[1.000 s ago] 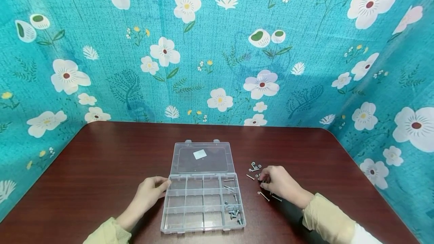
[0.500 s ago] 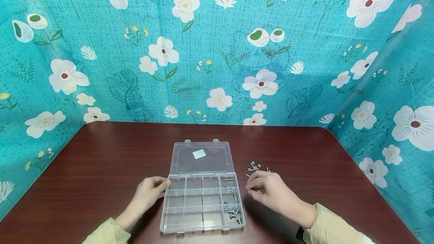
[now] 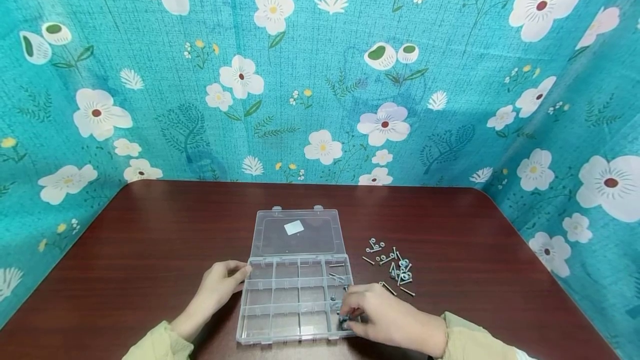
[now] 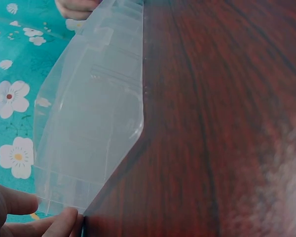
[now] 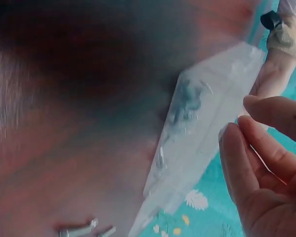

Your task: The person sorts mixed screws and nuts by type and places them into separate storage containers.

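Note:
A clear plastic compartment box (image 3: 300,341) lies with its lid (image 3: 315,240) folded back. My left hand (image 3: 220,282) pinches the box's left wall near the hinge side; the left wrist view shows thumb and fingers at that corner. Over the near right compartment is my right hand (image 3: 382,315), its fingers loosely bent. The right wrist view shows a gap between thumb and fingertips, with nothing visible in it. Dark bolts (image 3: 343,319) lie below the fingertips, partly hidden by the hand. Thin screws (image 3: 337,277) lie in the far compartments of the right column.
Right of the box, a loose pile of screws, nuts and washers (image 3: 401,271) spreads on the dark red wooden table (image 3: 175,238). Smaller nuts and screws (image 3: 374,246) lie farther back. A flowered teal cloth (image 3: 300,99) hangs behind the table.
My right hand has come from the loose hardware, left and nearer, to the box's near right compartment, uncovering the pile. The left hand has stayed at the box's left wall.

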Tool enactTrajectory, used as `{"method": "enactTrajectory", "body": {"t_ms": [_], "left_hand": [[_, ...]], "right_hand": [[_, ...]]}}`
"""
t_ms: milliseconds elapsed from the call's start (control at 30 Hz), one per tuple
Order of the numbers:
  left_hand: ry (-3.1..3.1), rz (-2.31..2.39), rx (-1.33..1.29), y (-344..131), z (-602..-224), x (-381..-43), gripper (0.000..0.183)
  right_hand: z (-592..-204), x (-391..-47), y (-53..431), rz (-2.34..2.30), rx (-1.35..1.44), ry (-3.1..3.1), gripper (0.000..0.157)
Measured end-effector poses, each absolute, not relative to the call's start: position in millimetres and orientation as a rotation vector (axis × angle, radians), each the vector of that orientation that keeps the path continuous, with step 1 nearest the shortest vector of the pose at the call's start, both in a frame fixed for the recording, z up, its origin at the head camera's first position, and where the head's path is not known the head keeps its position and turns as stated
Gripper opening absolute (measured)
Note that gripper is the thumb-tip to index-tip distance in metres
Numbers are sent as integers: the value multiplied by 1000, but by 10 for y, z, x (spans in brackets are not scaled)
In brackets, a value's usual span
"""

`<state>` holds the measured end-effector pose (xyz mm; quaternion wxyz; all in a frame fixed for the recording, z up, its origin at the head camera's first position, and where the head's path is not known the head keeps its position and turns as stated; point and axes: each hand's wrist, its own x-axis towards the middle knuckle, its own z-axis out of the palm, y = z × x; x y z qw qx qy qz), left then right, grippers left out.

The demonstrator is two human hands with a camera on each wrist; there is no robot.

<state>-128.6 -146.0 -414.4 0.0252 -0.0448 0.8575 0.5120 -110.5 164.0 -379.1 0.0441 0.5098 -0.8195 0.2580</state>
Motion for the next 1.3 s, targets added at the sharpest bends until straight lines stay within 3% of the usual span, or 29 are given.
{"method": "enactTrajectory", "body": {"t_ms": [400,800,1300], "left_hand": [[2680,1550,-120,-1452,-4129,-1320,28],[2689,1532,-124,-1460,-4141,-1311,27],[2673,1556,-115,-1459,-4129,-1303,27]], "right_hand": [[-3636,-1407,1966,722,1293,-2857,16],[-3770,-1635,2282,572,936,-3080,23],[-3898,-1730,2379,527,961,-3042,17]]}}
